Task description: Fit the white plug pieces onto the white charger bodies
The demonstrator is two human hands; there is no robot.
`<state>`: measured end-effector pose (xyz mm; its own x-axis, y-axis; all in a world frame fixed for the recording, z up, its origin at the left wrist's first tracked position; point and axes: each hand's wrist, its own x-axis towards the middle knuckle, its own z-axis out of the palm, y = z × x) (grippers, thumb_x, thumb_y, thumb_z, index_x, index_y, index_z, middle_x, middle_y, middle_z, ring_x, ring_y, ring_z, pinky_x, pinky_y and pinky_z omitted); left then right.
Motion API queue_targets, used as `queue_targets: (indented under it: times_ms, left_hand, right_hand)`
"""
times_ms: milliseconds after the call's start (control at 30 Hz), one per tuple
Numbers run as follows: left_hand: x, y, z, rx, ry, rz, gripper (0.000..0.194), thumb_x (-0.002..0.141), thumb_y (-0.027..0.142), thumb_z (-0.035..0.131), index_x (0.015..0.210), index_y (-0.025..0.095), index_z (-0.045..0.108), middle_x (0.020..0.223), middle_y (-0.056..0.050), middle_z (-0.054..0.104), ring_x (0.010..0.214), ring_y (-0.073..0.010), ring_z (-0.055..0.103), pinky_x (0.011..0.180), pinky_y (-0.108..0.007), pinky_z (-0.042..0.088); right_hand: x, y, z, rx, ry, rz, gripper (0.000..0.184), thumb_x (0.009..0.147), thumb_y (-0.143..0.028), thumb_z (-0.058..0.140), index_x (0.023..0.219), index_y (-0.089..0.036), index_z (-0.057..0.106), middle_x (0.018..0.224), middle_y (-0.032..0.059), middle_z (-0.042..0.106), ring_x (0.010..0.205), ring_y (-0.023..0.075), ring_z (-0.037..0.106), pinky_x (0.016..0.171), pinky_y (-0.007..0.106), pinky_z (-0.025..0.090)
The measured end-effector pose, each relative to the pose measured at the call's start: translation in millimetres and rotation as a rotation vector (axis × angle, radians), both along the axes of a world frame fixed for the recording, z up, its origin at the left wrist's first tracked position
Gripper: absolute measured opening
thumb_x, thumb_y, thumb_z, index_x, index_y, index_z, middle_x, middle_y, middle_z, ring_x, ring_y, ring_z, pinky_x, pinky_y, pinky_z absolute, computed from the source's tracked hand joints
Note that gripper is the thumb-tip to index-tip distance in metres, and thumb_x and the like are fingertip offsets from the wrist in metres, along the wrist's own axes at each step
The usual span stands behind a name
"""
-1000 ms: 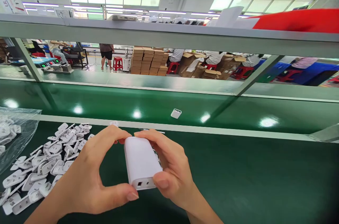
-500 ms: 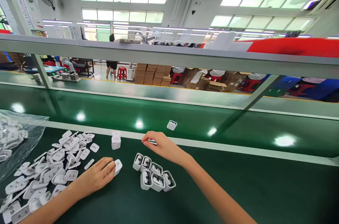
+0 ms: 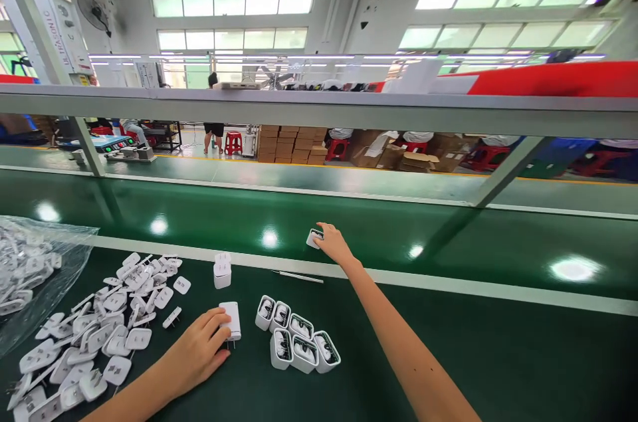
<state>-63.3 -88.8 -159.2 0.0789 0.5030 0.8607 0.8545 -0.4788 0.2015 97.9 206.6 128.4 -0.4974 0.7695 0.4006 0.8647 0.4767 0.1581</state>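
Note:
My left hand (image 3: pixel 202 345) grips a white plug charger (image 3: pixel 232 319) at the table; its metal prongs point down toward me. Out on the green belt, my right hand (image 3: pixel 335 242) has its thumb and fingers at the sides of an open white charger housing (image 3: pixel 313 238). Between my arms stand several open white charger housings (image 3: pixel 304 354) in a cluster, with white and dark parts inside. A white charger with its prongs up (image 3: pixel 222 272) stands beyond my left hand. To the left lies a loose heap of white plug covers (image 3: pixel 107 322) with prongs.
A clear plastic bag (image 3: pixel 30 262) of white parts lies at the far left. A thin white stick (image 3: pixel 302 277) rests near the pale belt edge strip (image 3: pixel 423 281). A shelf beam (image 3: pixel 299 106) on posts crosses above the belt. People and cartons (image 3: pixel 286 143) are beyond.
My right hand has reached forward onto the belt and taken hold of the housing there. The charger in my left hand has been turned, so its prongs now show. The view has shifted slightly.

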Motion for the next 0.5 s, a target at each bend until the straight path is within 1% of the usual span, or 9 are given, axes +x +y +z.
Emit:
queue_targets:
  times_ms: [67,133,200,267,300,333,400,433,500]
  left_hand:
    - [-5.0,-2.2,6.3,-0.091,-0.053,-0.071,0.034,0.081,0.009,0.057,0.109,0.015,0.039,0.119,-0.009,0.047,0.117,-0.0246,0.040,0.095,-0.044,0.044]
    - [-11.7,-5.5,10.3,-0.188,-0.136,-0.123,0.042,0.080,0.014,0.060,0.115,0.020,0.038,0.125,-0.006,0.042,0.118,-0.0198,0.038,0.099,-0.039,0.041]
    - [-17.9,-6.8,12.3,-0.271,-0.241,-0.151,0.046,0.083,0.018,0.056,0.123,0.025,0.035,0.134,-0.004,0.033,0.125,-0.0148,0.034,0.105,-0.035,0.036]
    - [-21.7,-4.4,13.5,-0.333,-0.318,-0.162,0.050,0.086,0.021,0.050,0.132,0.030,0.031,0.143,-0.001,0.025,0.132,-0.0122,0.028,0.110,-0.032,0.032]
    - [-22.5,-2.1,14.2,-0.355,-0.337,-0.172,0.051,0.086,0.022,0.050,0.133,0.031,0.032,0.144,0.000,0.025,0.133,-0.0120,0.028,0.111,-0.031,0.031]
    - [-22.4,0.6,15.0,-0.371,-0.349,-0.185,0.050,0.085,0.024,0.051,0.133,0.030,0.035,0.142,0.000,0.028,0.131,-0.0122,0.031,0.110,-0.031,0.032]
    - [-20.4,5.6,17.3,-0.393,-0.370,-0.213,0.046,0.084,0.025,0.054,0.128,0.028,0.043,0.136,-0.001,0.035,0.124,-0.0118,0.040,0.107,-0.029,0.035]
    - [-19.2,7.4,18.7,-0.398,-0.385,-0.225,0.043,0.083,0.026,0.055,0.125,0.025,0.046,0.134,-0.001,0.038,0.121,-0.0116,0.042,0.107,-0.029,0.034]
    - [-17.8,9.1,21.7,-0.408,-0.442,-0.240,0.039,0.082,0.025,0.056,0.120,0.022,0.050,0.132,-0.003,0.040,0.118,-0.0124,0.044,0.105,-0.029,0.035]
  right_hand:
    - [1.6,11.8,-6.2,-0.027,-0.036,0.003,0.057,0.090,-0.018,0.047,0.145,-0.009,0.036,0.141,0.0091,0.035,0.124,0.0261,0.035,0.104,0.032,0.031]
    - [2.9,19.8,-10.6,-0.038,-0.057,0.017,0.056,0.089,-0.018,0.050,0.143,-0.007,0.038,0.139,0.0103,0.037,0.123,0.0262,0.037,0.105,0.032,0.029]
    - [3.9,24.9,-13.5,-0.054,-0.070,0.054,0.052,0.088,-0.018,0.052,0.138,-0.006,0.043,0.132,0.0108,0.044,0.120,0.0236,0.040,0.103,0.029,0.029]
    - [3.8,26.6,-15.9,-0.074,-0.070,0.092,0.046,0.088,-0.018,0.054,0.133,-0.007,0.047,0.123,0.0094,0.050,0.114,0.0199,0.045,0.098,0.026,0.031]
    - [3.1,26.1,-17.2,-0.081,-0.064,0.103,0.043,0.088,-0.018,0.054,0.129,-0.007,0.049,0.119,0.0086,0.052,0.110,0.0184,0.047,0.095,0.025,0.033]
    - [2.1,24.8,-18.5,-0.086,-0.056,0.108,0.039,0.088,-0.018,0.055,0.125,-0.006,0.051,0.116,0.0083,0.054,0.106,0.0173,0.048,0.091,0.024,0.033]
    - [-0.5,21.2,-21.4,-0.095,-0.038,0.103,0.032,0.088,-0.019,0.055,0.117,-0.005,0.053,0.111,0.0083,0.055,0.100,0.0161,0.050,0.086,0.024,0.034]
    - [-1.8,19.6,-22.8,-0.101,-0.031,0.099,0.029,0.088,-0.019,0.055,0.113,-0.004,0.054,0.109,0.0085,0.055,0.097,0.0157,0.050,0.084,0.024,0.034]
    - [-4.3,17.8,-25.0,-0.114,-0.023,0.089,0.029,0.087,-0.022,0.056,0.111,-0.005,0.054,0.108,0.0086,0.055,0.095,0.0157,0.050,0.081,0.025,0.035]
